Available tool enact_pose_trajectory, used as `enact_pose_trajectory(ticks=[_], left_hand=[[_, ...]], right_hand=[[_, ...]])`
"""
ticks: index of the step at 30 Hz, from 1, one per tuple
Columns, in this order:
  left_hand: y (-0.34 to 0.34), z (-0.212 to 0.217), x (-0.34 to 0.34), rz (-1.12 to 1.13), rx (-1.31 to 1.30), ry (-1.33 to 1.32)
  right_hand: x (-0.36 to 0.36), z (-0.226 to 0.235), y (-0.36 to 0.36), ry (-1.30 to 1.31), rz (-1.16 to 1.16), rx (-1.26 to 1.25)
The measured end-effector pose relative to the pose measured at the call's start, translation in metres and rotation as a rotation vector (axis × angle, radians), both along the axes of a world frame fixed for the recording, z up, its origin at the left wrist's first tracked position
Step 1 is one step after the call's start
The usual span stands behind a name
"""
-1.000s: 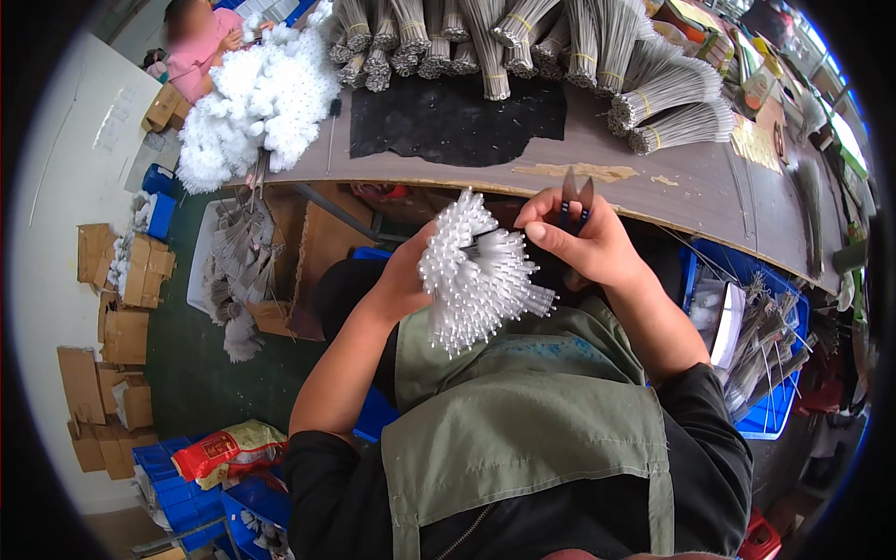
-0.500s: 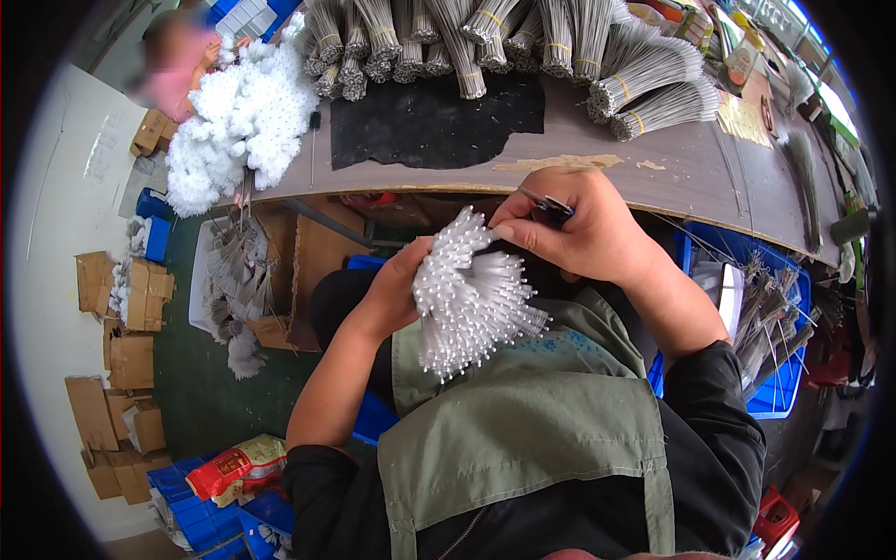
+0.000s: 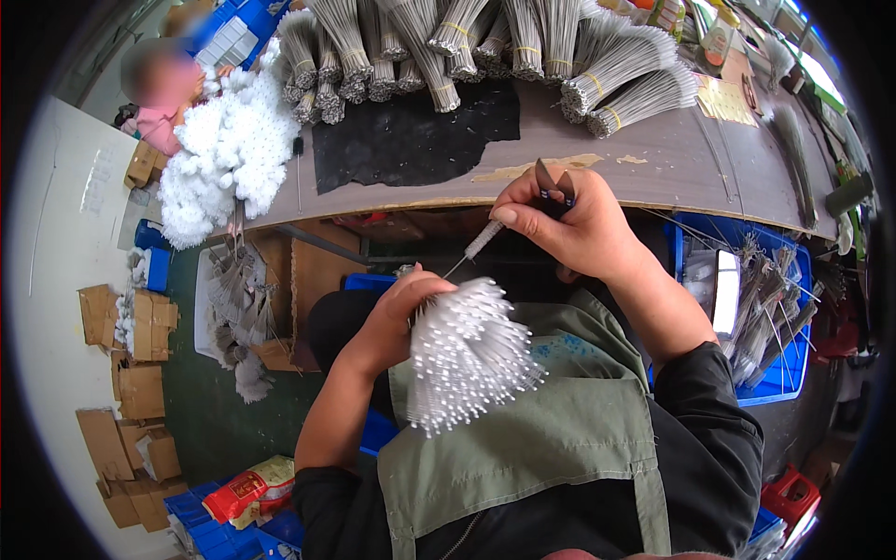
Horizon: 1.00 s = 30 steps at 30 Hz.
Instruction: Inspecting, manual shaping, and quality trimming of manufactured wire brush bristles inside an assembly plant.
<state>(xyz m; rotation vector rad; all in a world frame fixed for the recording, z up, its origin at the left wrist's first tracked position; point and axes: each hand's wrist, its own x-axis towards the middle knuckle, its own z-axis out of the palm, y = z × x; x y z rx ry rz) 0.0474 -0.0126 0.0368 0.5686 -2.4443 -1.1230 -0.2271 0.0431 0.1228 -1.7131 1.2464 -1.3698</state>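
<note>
Hands work close together just below the bench (image 3: 653,168) edge. Left hand (image 3: 401,313) has its grip clenched around a thick bundle of white-tipped wires (image 3: 467,355), held by the gathered end; the white tips fan out down and to the right, over the green apron (image 3: 551,439). Right hand (image 3: 560,224) sits above and to the right, near the bench edge, with thumb and fingers pinched on a single white-tipped wire (image 3: 476,245) that slants down-left toward the bundle. Same hand also holds small dark pliers (image 3: 553,182), w/ the tips sticking up above the knuckles. On the bench: a black mat (image 3: 411,140), and behind it many grey wire bundles (image 3: 523,42) tied w/ bands. White fluffy pile (image 3: 229,159) lies at the left end of the bench. Blue bin (image 3: 747,308) w/ more wires stands at the right, below the bench. Cardboard boxes (image 3: 126,373) are on the floor at the left.
</note>
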Motion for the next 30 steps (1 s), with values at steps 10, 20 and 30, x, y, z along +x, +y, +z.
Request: enact_pose_trajectory(ticks=[10,20,30], left_hand=[[0.02,0.095,-0.003,0.14,-0.3,-0.331],[0.019,0.127,0.0,0.076,-0.318,-0.512],[0.02,0.128,-0.005,0.021,-0.33,-0.521]], right_hand=[[-0.038,0.002,0.02,-0.116,0.368,0.274],[-0.05,0.01,0.005,0.314,0.498,0.678],[-0.029,-0.004,-0.006,0.167,0.564,0.748]])
